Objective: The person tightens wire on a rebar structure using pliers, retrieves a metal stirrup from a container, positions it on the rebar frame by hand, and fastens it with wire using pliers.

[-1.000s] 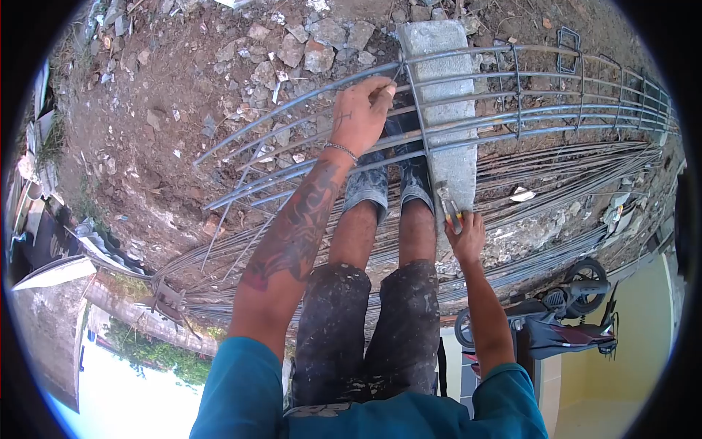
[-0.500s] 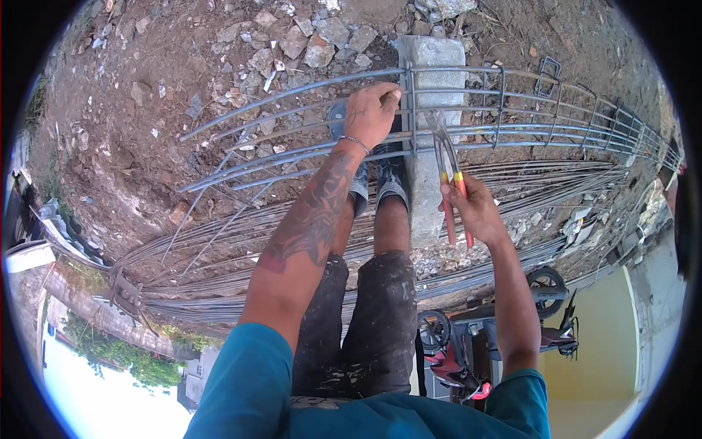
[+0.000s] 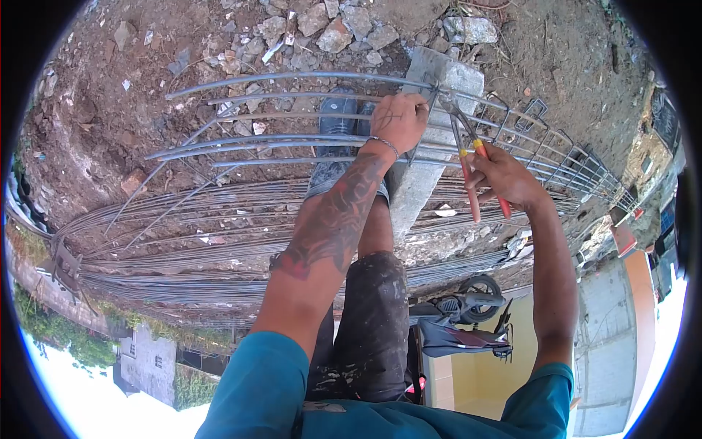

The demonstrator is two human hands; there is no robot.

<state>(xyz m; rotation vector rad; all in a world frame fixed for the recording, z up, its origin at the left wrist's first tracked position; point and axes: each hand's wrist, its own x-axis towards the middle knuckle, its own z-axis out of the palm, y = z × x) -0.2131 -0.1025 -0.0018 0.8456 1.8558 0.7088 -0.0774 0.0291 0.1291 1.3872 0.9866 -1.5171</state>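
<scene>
My left hand (image 3: 401,121) is closed over the steel bars of a rebar cage (image 3: 292,77), beside a stirrup. Its fingertips are hidden, so what they pinch does not show. In my right hand (image 3: 508,175) is a pair of pincers (image 3: 469,179) with red handles and yellow bands, the handles spread apart. The pincers' jaws reach the upper bars near the stirrup, just right of my left hand. Under the cage lies a long concrete block (image 3: 420,186), which props up the bars.
Long bundles of loose rebar (image 3: 183,289) lie on the ground nearer my legs. Broken stones (image 3: 336,35) are strewn over the soil beyond the cage. A parked motorcycle (image 3: 464,304) stands at the lower right. A loose square stirrup (image 3: 530,115) rests at the cage's far right.
My view has turned, so the cage and block now slant. The pincers' jaws have moved up to the upper bars by the stirrup. My left hand stays at the cage, still closed.
</scene>
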